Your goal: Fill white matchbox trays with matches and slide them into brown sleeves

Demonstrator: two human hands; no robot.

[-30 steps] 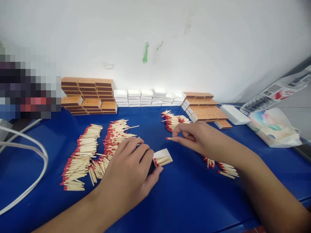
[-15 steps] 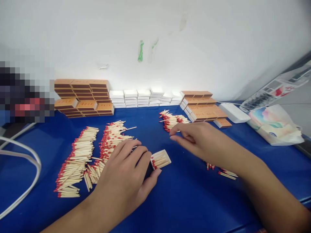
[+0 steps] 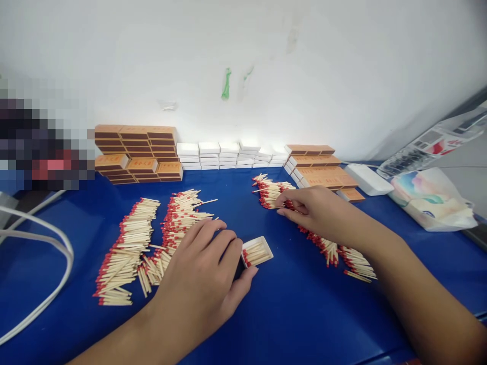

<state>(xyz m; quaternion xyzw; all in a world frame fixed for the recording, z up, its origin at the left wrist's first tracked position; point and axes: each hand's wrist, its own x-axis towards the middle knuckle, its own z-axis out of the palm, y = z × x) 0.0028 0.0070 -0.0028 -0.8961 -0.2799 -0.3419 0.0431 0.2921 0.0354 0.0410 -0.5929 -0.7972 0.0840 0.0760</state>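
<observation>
The right hand's [image 3: 312,210] thumb and forefinger nearly meet beside the match pile [image 3: 269,195] right of centre; whether a match sits between them cannot be told. The white tray [image 3: 268,254] lies mid-frame, to the lower left of those fingertips, its long axis running left to right and rising slightly rightward, red heads at its left end. The left hand [image 3: 207,268] is nearer, thumb and forefinger apart around that end; their grip cannot be told. Beyond, white boxes [image 3: 209,152] line the wall [image 3: 243,50].
</observation>
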